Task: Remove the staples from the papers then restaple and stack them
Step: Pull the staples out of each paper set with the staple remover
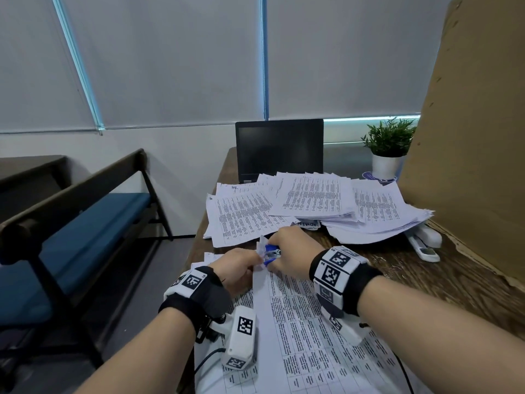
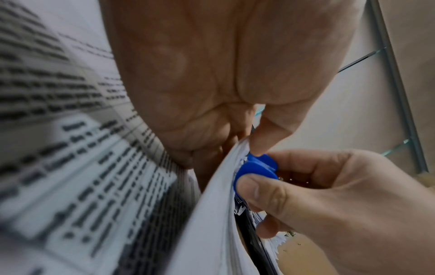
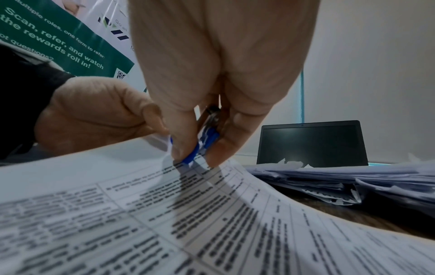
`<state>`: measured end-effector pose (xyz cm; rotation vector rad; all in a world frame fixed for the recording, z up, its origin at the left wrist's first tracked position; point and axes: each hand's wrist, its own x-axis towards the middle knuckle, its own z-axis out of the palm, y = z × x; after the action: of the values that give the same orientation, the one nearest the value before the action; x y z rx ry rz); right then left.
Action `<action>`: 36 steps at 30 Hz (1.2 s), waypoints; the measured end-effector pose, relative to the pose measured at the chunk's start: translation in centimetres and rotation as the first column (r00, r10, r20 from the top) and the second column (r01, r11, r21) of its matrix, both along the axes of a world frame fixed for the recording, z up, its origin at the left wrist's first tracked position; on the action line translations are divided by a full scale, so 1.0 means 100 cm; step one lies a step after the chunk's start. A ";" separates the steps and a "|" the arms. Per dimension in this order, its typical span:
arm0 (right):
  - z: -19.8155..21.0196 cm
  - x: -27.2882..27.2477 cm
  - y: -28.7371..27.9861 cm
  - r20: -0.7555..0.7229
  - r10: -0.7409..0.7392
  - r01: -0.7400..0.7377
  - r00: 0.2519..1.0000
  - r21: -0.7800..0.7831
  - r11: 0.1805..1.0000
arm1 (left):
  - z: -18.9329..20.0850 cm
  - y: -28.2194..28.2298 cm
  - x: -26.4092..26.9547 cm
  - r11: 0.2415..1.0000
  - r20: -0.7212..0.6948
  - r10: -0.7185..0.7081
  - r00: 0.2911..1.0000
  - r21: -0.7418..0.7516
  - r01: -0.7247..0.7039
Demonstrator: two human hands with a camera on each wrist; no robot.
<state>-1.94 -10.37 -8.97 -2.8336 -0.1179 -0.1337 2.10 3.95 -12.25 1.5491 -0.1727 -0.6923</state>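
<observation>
Staple-pulling step, by the look of it. Right hand (image 1: 292, 251) pinched on the blue staple remover (image 1: 270, 254), thumb on one paddle and fingers on the other, grip clamped on the tool. Left hand (image 1: 238, 268) pinching the lifted corner of the near paper set (image 1: 306, 322), grip closed on the sheets just beside the tool's nose. Set itself lying on the tabletop (image 1: 454, 280) close to the body, corner curled upward. Staple not visible, hidden behind the paddles and fingers; claws likewise unseen.

To do this well: keep the corner taut and flat with the left pinch, right next to the bite, so that sheets do not tear. Squeeze slowly and fully before lifting; a half squeeze probably leaves one leg bent in the paper. Lift straight away from the sheet, not sideways. Mind the left thumb, touching the blue paddle in the left wrist view. Afterwards, keep the sheets aligned for restapling.

Stapler (image 1: 424, 245) lying white at the right, partly under the far piles of papers (image 1: 312, 200), within reach later.
</observation>
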 end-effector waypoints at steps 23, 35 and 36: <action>0.004 -0.003 -0.002 -0.011 -0.018 0.019 1.000 0.098 0.995 | -0.008 -0.001 0.002 0.999 0.198 0.006 0.980 0.051 -0.016; 0.000 -0.001 -0.010 -0.076 -0.031 0.054 0.997 0.315 0.948 | -0.028 -0.003 0.021 0.997 0.214 0.008 0.977 0.067 -0.023; 0.000 -0.002 -0.010 -0.087 -0.027 0.054 0.996 0.329 0.943 | -0.028 -0.003 0.021 0.997 0.215 0.006 0.977 0.070 -0.022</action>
<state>-2.16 -11.41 -9.00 -2.5012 -0.0163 -0.0419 4.22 3.68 -15.10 1.6924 -0.3006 -0.5233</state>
